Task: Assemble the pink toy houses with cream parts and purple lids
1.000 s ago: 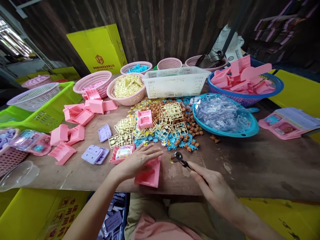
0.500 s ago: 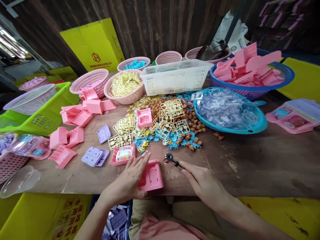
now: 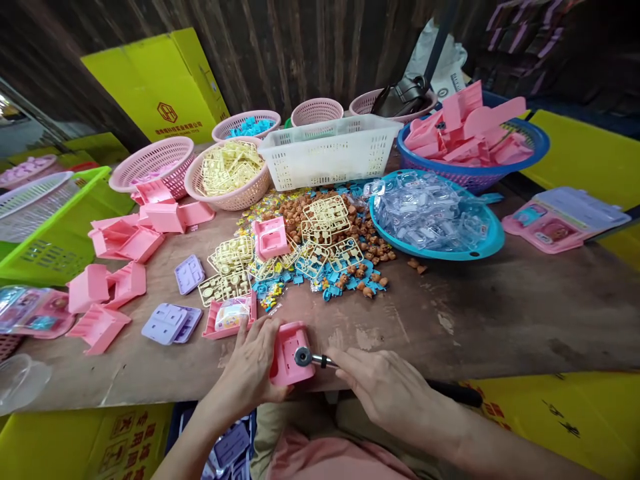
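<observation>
Near the table's front edge, my left hand (image 3: pixel 255 363) grips a pink plastic tray-like part (image 3: pixel 294 333) by its left side, thumb at the near edge and fingers over the far side. My right hand (image 3: pixel 387 387) is closed round the handle of a small hammer (image 3: pixel 303 357) with a round metal head. That head is over the right part of the pink piece; whether they touch I cannot tell. Just left of my left hand lies a pink box (image 3: pixel 230 316) with a printed packet inside. Purple flat panels (image 3: pixel 165 323) are further left.
Loose pink boxes (image 3: pixel 100 327) lie on the left. Cream part frames (image 3: pixel 327 217), brown figure heads (image 3: pixel 365 273) and blue pieces are heaped mid-table. Behind stand baskets and a white crate (image 3: pixel 325 160); a turquoise basin (image 3: pixel 493 243) holds clear packs.
The hammer in my right hand has moved left, over the pink part. My left hand still grips that part. The view has shifted slightly.
</observation>
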`<state>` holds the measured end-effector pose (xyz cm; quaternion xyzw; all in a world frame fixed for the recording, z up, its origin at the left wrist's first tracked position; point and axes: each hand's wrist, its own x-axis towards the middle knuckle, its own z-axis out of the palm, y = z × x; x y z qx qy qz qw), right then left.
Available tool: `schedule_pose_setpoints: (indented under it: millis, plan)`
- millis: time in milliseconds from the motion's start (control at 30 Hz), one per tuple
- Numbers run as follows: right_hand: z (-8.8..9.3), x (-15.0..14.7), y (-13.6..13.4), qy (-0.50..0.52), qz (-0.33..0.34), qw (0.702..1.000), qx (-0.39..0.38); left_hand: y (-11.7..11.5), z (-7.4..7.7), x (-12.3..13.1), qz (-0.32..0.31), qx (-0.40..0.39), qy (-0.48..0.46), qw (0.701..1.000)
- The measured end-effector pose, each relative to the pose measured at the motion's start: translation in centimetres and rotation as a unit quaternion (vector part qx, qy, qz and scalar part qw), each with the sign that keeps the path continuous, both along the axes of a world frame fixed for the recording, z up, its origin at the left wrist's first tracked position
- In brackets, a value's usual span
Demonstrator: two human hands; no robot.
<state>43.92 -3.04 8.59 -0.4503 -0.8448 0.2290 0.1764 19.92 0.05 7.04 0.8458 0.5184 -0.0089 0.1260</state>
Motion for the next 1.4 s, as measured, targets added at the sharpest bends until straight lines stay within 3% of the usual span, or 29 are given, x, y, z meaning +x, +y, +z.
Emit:
schedule_pose_setpoints:
  millis: [133, 267, 433, 533, 700, 800, 867, 933, 1033, 1133, 1267, 1400]
  plan:
    - [-0.5, -0.6, 0.7, 0.088, -0.003, 0.994, 0.071, 0.0, 0.0, 0.3, 0.003, 0.003, -0.008, 1.000]
    - [-1.3, -0.8, 1.4, 0.077, -0.026, 0.997, 0.015, 0.0, -0.1, 0.2, 0.010, -0.002, -0.036, 0.999]
    - [-1.0, 1.9, 2.1, 0.128, -0.122, 0.984, 0.026, -0.7, -0.2, -1.1, 0.068, -0.055, -0.208, 0.974]
    - [-1.5, 4.8, 2.5, 0.019, -0.176, 0.983, 0.054, -1.4, -0.3, -1.6, 0.104, -0.125, -0.329, 0.930]
    - [-4.2, 9.8, 2.1, -0.176, -0.170, 0.965, 0.089, -1.9, -1.6, -0.8, 0.111, -0.173, -0.461, 0.863]
    - [-6.0, 13.1, 1.3, -0.216, -0.191, 0.949, 0.129, -1.8, -2.5, 0.2, 0.125, -0.177, -0.563, 0.798]
    - [-6.8, 15.1, 0.7, -0.234, -0.229, 0.930, 0.166, -1.6, -2.7, 1.0, 0.166, -0.189, -0.627, 0.738]
    - [-7.3, 16.5, 0.4, -0.245, -0.265, 0.910, 0.205, -1.2, -2.6, 1.8, 0.234, -0.222, -0.692, 0.646]
    - [-8.0, 17.5, 0.3, -0.240, -0.283, 0.899, 0.233, -0.4, -1.8, 2.9, 0.330, -0.297, -0.758, 0.478]
    - [-8.7, 17.3, 0.7, -0.242, -0.283, 0.898, 0.235, 0.2, -0.7, 3.5, 0.371, -0.383, -0.763, 0.367]
    - [-8.6, 15.6, 1.6, -0.250, -0.306, 0.879, 0.267, 0.4, 0.4, 3.9, 0.383, -0.440, -0.760, 0.287]
    - [-7.1, 11.5, 2.7, -0.138, -0.279, 0.897, 0.315, 0.1, 0.7, 4.1, 0.382, -0.453, -0.760, 0.267]
